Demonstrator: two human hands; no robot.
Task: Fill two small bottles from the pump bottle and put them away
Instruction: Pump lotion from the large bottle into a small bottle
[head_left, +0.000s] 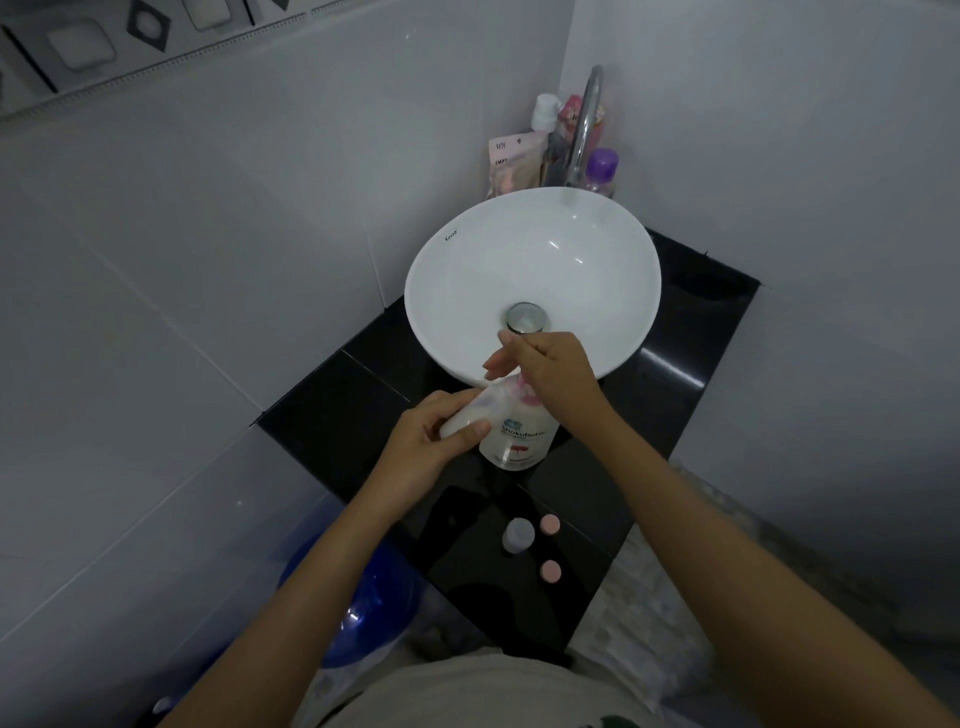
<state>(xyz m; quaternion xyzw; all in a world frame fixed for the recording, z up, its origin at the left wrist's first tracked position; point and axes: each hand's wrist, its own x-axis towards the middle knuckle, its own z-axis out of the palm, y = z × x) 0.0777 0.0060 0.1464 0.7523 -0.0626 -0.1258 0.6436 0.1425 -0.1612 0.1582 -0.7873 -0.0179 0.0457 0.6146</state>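
there, milky liquid in the small bottle (470, 410), left hand (423, 441)

pump bottle (517, 439) before sink (447, 322); caps (549, 525) nearer

The big white pump bottle (519, 436) stands on the black desk (561, 566), one small bottle (470, 413) tilts against its pink pump, and another small bottle (518, 535) stands nearby.

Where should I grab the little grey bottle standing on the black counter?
Grab the small grey bottle around its round sides, coming straight down from above. It stands upright and by itself on the shiny black counter, with two pink round caps lying close by, so pinch gently and don't bump them.
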